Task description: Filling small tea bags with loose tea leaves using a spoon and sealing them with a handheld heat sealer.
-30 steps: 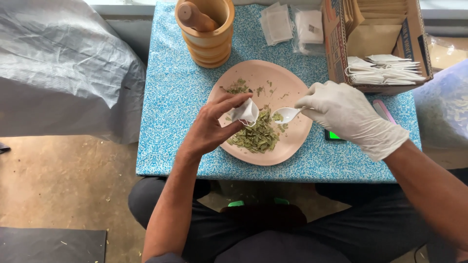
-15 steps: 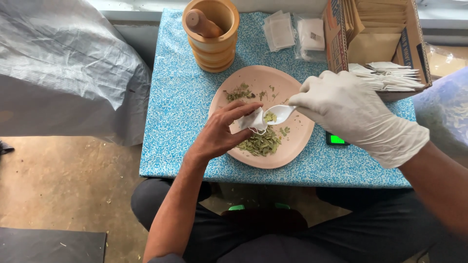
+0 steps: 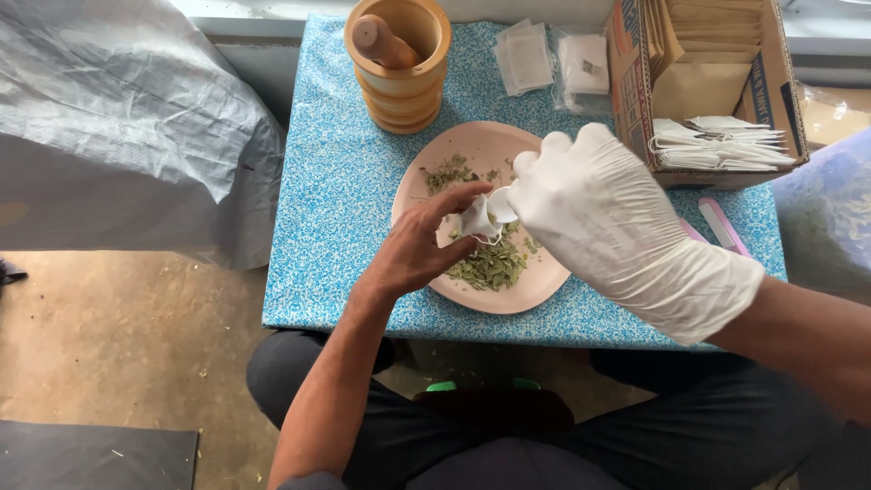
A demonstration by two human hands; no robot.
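Observation:
My bare left hand (image 3: 417, 249) pinches a small white filter bag (image 3: 475, 220) open above a pale pink plate (image 3: 472, 150). My right hand (image 3: 594, 204), in a white glove, holds a white spoon (image 3: 501, 203) whose bowl is tipped against the bag's mouth. A heap of dried green leaves (image 3: 493, 263) lies on the plate under both hands, with a smaller scatter of leaves (image 3: 446, 171) toward the plate's far side. The spoon's handle is hidden inside the glove.
A wooden mortar with its pestle (image 3: 399, 56) stands at the back of the blue speckled table (image 3: 336, 200). Packs of empty white bags (image 3: 549, 59) lie behind the plate. A cardboard box (image 3: 708, 77) holds paper sachets at the right. A pink tool (image 3: 723, 225) lies nearby.
My right hand has lifted the loaded spoon from the leaf heap and swung it left to the bag's mouth. The glove now covers the green-lit device beside the plate.

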